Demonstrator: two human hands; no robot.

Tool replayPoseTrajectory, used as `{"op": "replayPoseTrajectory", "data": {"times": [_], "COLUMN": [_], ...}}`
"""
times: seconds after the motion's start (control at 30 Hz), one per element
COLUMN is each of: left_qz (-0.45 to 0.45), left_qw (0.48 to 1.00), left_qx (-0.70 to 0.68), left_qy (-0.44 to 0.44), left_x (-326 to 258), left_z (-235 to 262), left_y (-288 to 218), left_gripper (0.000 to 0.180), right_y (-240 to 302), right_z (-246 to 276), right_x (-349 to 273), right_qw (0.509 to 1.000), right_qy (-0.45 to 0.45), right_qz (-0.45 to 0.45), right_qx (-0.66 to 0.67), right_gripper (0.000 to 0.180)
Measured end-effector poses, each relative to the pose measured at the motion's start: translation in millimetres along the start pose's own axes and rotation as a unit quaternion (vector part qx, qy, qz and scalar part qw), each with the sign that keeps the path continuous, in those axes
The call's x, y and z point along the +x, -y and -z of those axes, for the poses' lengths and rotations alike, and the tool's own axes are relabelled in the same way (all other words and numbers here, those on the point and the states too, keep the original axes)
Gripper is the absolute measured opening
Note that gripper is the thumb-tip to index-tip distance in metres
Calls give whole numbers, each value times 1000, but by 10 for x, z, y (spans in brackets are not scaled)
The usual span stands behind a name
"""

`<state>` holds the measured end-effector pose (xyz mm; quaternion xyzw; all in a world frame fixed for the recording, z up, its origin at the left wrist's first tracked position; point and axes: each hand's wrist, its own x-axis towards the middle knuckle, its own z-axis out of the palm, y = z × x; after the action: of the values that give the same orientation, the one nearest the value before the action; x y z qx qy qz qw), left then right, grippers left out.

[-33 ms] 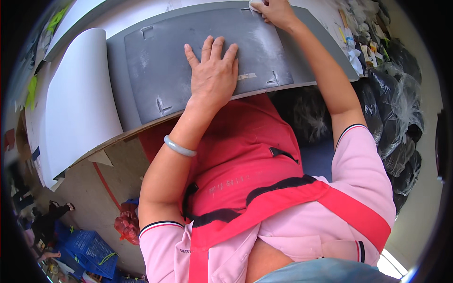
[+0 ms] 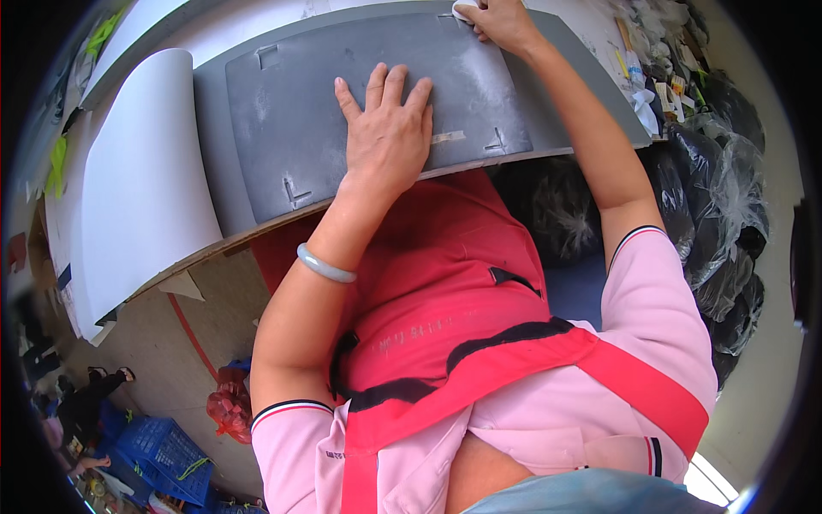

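A dark grey rectangular template sheet [image 2: 300,111] lies on a larger grey board. It has L-shaped cut-outs near its corners and whitish powdery smears. My left hand [image 2: 390,133] rests flat on its middle, fingers spread, holding nothing. At the sheet's far right corner, my right hand [image 2: 505,26] pinches a small white piece [image 2: 465,10] against the corner cut-out. Most of that piece is covered by the fingers, so its kind cannot be made out. A strip of tan tape [image 2: 448,137] is stuck to the sheet, to the right of my left hand.
Curved white sheets [image 2: 145,171] lie to the left on the table. Bottles and small clutter [image 2: 638,77] stand at the right end, beside black plastic bags [image 2: 723,206]. Blue crates [image 2: 167,454] and a red bag [image 2: 231,404] are on the floor at lower left, near another person [image 2: 81,411].
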<state>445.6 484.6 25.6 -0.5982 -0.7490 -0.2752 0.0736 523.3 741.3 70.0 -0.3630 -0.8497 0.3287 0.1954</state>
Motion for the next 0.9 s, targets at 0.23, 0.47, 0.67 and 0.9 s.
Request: {"op": "replayPoseTrajectory", "data": {"times": [0.23,0.47,0.67,0.9], "left_qz": [-2,5,10,-1], "left_qw": [1000,1000,1000,1000], "left_qx": [-8,-8,-22,-23], "left_qy": [-4,-20,15,-12], "left_x": [20,-28,24,16], "left_z": [-13,-35,-20,-34], "left_y": [-28,20,-59,-18], "left_gripper": [35,34,39,39], "right_y": [44,728,1240,1608], "right_z": [141,-422,-1327,-1520], "right_x": [163,185,308,318], "right_qw": [994,990,948,942], "right_qy": [66,96,95,122], "right_qz": [-10,90,302,303], "right_qx": [-90,58,-25,-77], "right_gripper": [11,18,21,21]}}
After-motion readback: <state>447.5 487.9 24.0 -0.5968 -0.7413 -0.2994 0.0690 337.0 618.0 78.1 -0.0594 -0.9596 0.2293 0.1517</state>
